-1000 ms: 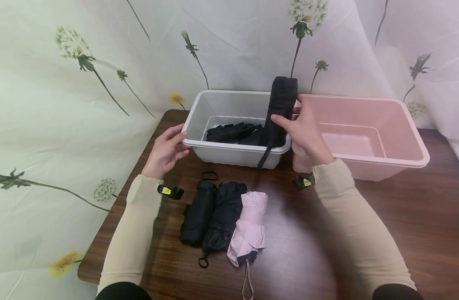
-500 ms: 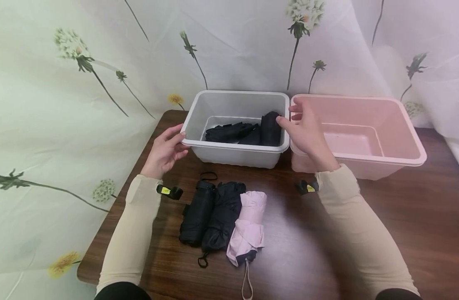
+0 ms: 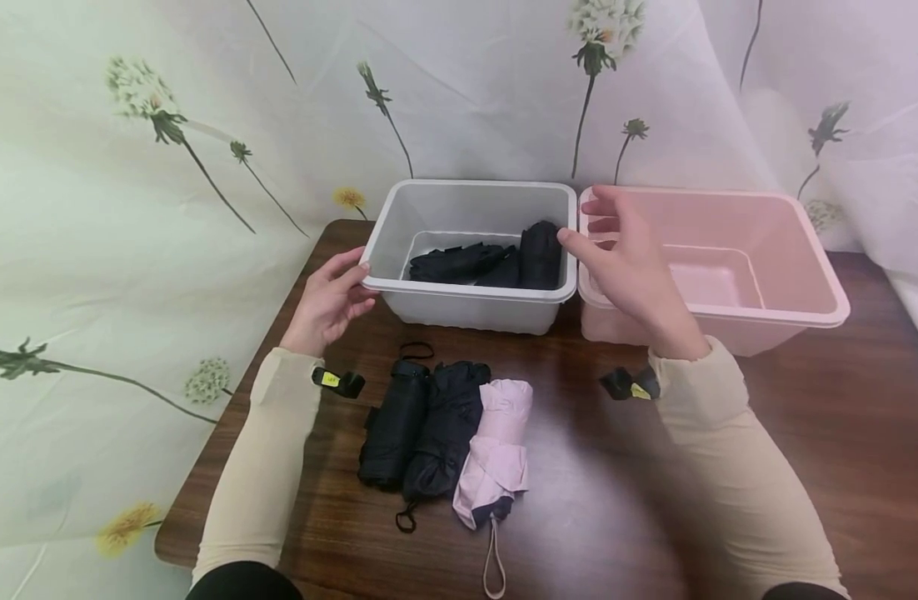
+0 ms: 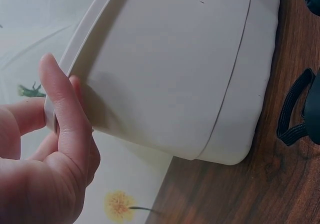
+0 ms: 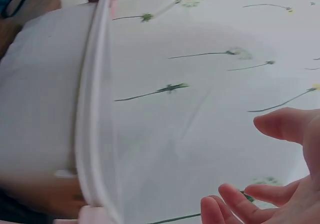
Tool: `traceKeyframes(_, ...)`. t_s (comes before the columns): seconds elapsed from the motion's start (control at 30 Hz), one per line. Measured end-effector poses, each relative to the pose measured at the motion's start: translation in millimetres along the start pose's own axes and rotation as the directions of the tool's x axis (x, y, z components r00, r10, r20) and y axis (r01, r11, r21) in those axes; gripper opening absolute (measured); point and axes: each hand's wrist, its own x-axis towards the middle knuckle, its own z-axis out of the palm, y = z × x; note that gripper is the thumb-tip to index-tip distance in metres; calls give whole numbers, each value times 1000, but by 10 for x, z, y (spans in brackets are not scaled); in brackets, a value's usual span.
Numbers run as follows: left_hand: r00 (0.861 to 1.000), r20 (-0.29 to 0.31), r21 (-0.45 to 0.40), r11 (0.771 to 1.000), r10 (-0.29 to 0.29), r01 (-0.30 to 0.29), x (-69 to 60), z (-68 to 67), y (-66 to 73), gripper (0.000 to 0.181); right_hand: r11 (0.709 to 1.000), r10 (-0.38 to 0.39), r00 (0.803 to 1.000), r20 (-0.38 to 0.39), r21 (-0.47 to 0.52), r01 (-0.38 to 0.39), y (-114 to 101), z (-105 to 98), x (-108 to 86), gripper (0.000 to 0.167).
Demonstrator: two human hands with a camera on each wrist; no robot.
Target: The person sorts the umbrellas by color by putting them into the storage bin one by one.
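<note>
Left hand [image 3: 327, 302] on a rim, right hand [image 3: 631, 254] with fingers loosely spread.
The left hand pinches the white bin [image 3: 470, 312] at its near-left corner; the right hovers, holding nothing, over the left end of the pink bin [image 3: 777, 229]. A rolled black umbrella [image 3: 540, 257] sits by the white bin's right edge (other dark bundles [image 3: 459, 263] lie beside it), and three folded umbrellas [image 3: 444, 433] lie toward the table's [image 3: 841, 442] left edge.

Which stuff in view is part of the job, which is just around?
Likely the job:
gray bin, rim gripped by left hand
black folded umbrellas inside it
two black umbrellas out front
pink folded umbrella
pink bin
right hand

Just around:
wooden table
floral backdrop
</note>
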Motion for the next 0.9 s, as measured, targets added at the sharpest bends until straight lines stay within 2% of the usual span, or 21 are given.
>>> traceKeyframes(0.27,1000,6,-20,1000,-1,2,4,8,5,48,996,-85,996,-17,-2,85,-130,-88,-194,60)
traceKeyframes(0.37,1000,4,-20,1000,-2,2,4,9,4,48,995,-97,995,-13,-19,96,-137,-104,-258,56)
traceKeyframes(0.5,1000,-6,-10,1000,-11,11,-3,10,5,49,997,-68,997,23,-38,69,-136,-134,-347,58)
traceKeyframes(0.67,1000,-15,5,1000,-22,22,-6,7,7,49,996,-29,994,102,-75,37,-89,-130,-450,59)
traceKeyframes(0.9,1000,-12,10,1000,-17,17,-11,5,7,50,993,12,983,183,-121,10,161,1,-531,63)
